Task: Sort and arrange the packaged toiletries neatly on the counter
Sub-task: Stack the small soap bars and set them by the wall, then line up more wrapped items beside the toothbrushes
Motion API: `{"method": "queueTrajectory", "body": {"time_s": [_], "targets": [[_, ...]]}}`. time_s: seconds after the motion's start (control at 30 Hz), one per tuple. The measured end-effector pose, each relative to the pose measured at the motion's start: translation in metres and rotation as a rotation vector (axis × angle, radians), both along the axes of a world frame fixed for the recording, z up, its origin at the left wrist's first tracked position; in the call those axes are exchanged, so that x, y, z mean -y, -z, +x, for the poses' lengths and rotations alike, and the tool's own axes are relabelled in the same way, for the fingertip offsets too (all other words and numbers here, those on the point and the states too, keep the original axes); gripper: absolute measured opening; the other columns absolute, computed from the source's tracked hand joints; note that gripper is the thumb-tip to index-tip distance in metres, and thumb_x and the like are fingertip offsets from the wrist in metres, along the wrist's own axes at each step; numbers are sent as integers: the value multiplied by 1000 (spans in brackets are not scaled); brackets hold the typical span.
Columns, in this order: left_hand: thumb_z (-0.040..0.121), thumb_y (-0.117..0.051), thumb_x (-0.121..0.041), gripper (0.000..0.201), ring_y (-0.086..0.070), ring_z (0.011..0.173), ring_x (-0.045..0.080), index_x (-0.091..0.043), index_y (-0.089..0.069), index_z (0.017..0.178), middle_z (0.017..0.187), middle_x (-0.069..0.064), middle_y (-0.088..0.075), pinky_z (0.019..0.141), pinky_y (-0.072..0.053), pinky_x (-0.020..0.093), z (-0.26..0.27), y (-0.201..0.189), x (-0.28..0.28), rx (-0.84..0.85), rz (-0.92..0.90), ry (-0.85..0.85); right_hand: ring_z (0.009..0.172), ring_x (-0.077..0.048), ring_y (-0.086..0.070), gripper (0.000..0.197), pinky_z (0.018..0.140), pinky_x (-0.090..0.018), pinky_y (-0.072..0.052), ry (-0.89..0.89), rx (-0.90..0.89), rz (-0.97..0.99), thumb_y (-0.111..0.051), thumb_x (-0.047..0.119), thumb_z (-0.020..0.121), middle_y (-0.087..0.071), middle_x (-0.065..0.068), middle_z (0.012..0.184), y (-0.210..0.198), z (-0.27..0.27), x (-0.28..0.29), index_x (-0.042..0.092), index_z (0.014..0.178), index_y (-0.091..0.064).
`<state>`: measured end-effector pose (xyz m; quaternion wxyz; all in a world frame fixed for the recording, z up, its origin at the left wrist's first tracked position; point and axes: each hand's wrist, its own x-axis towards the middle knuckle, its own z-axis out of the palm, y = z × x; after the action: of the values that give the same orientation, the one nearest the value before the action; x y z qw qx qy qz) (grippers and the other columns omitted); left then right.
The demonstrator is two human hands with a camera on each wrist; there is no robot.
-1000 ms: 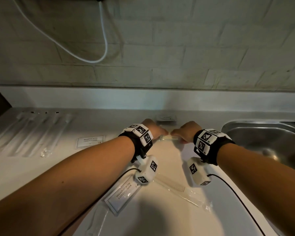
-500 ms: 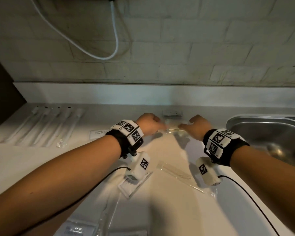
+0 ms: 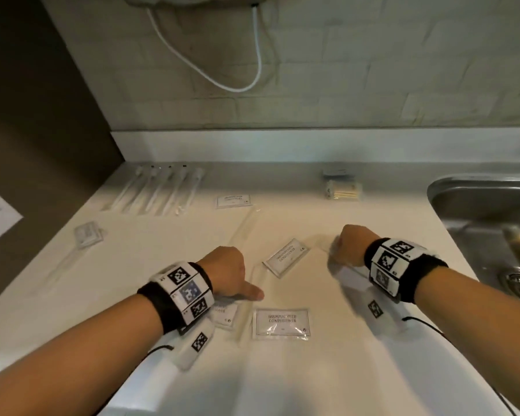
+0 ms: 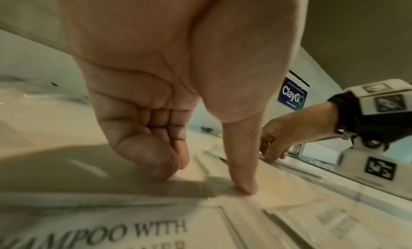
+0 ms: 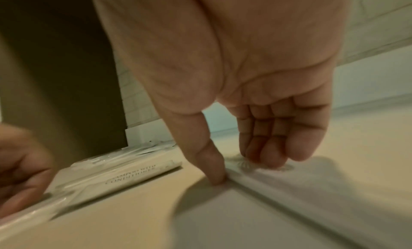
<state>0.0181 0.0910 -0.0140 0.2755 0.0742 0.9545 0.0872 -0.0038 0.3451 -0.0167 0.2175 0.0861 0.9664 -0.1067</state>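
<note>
My left hand (image 3: 234,277) is low over the near counter. Its curled fingertips (image 4: 160,173) and thumb pinch a long clear packet (image 3: 246,319) that lies between two shampoo sachets (image 3: 281,324) (image 4: 111,235). To the right, my right hand (image 3: 347,246) pinches a second long clear-wrapped packet (image 5: 289,187), thumb on one side and fingers (image 5: 267,157) on the other. A third sachet (image 3: 285,257) lies tilted between the hands, and one more (image 3: 233,201) lies further back. A cotton-bud packet (image 3: 342,190) rests at the back near the wall.
A row of wrapped toothbrushes (image 3: 159,190) lines the back left. A small packet (image 3: 87,234) and another long clear item (image 3: 246,226) lie on the white counter (image 3: 282,385). The steel sink (image 3: 493,223) opens at the right. A white cable (image 3: 222,82) hangs on the wall.
Both hands let go of the cotton-bud packet at the back and drew toward me, each coming down on a long clear packet. The head view has tilted and shifted.
</note>
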Motion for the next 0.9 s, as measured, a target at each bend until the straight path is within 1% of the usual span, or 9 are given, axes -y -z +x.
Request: {"method": "queueTrajectory", "body": {"time_s": [0.13, 0.2, 0.33, 0.47, 0.53, 0.6, 0.67, 0.73, 0.9], "targets": [[77, -77, -33, 41, -46, 47, 15, -11, -50, 56, 53, 1, -49, 46, -37, 25, 13, -1, -8, -78, -3, 13, 77, -23, -56, 33, 67, -27, -46, 39, 28, -11, -73, 38, 76, -61, -5, 80, -3, 2, 5, 9, 70, -56], [75, -74, -22, 39, -39, 43, 13, -12, -44, 53, 50, -1, -42, 42, -31, 23, 18, -3, -12, -89, -5, -11, 68, -22, -55, 34, 62, -26, -45, 68, 61, -84, -76, 39, 71, -59, -3, 69, -4, 3, 8, 11, 65, -57], [75, -69, -23, 32, -43, 46, 14, -15, -42, 59, 56, -1, -45, 42, -32, 22, 29, 1, -16, -180, 4, -53, 57, -19, -46, 29, 57, -25, -41, 72, 47, -241, -69, 29, 78, -51, -5, 63, -14, 11, 15, 10, 64, -53], [81, -63, -29, 31, -45, 48, 14, -15, -43, 61, 59, -1, -47, 43, -32, 22, 30, -1, -13, -232, -13, -57, 64, -21, -49, 19, 53, -23, -40, 61, -10, -449, -72, 13, 79, -57, -13, 78, -22, 21, 23, 9, 81, -53], [83, -61, -30, 30, -48, 53, 15, -15, -46, 61, 62, -1, -49, 46, -35, 23, 27, -4, -8, -257, -8, -69, 64, -16, -55, 29, 53, -22, -45, 50, -40, -507, -76, 13, 77, -63, -9, 82, -25, 24, 24, 13, 94, -53], [85, -60, -32, 26, -56, 64, 18, -14, -54, 68, 70, -1, -56, 55, -42, 24, 25, -6, 0, -296, 30, -83, 60, -12, -53, 23, 52, -20, -44, -24, -63, -491, -75, 17, 80, -61, -3, 76, -28, 27, 28, 14, 89, -54], [86, -62, -34, 21, -61, 76, 18, -14, -65, 81, 82, -1, -65, 67, -49, 27, 24, -7, 10, -344, 149, -136, 56, -12, -48, 19, 56, -22, -42, -94, -64, -467, -70, 21, 84, -55, -1, 67, -31, 29, 36, 12, 76, -54], [86, -63, -32, 16, -60, 81, 15, -17, -70, 89, 87, -3, -63, 74, -49, 27, 24, -11, 20, -409, 335, -214, 62, -16, -50, 18, 64, -29, -43, -107, -69, -470, -64, 21, 87, -56, -7, 71, -31, 29, 45, 5, 81, -59], [92, -60, -20, 11, -55, 63, 13, -17, -71, 92, 69, -3, -62, 64, -44, 26, 22, -33, 50, -459, 733, -466, 74, -31, -66, 10, 78, -42, -55, -34, -51, -660, -51, 12, 93, -69, -17, 90, -24, 18, 77, 2, 95, -53]]}}
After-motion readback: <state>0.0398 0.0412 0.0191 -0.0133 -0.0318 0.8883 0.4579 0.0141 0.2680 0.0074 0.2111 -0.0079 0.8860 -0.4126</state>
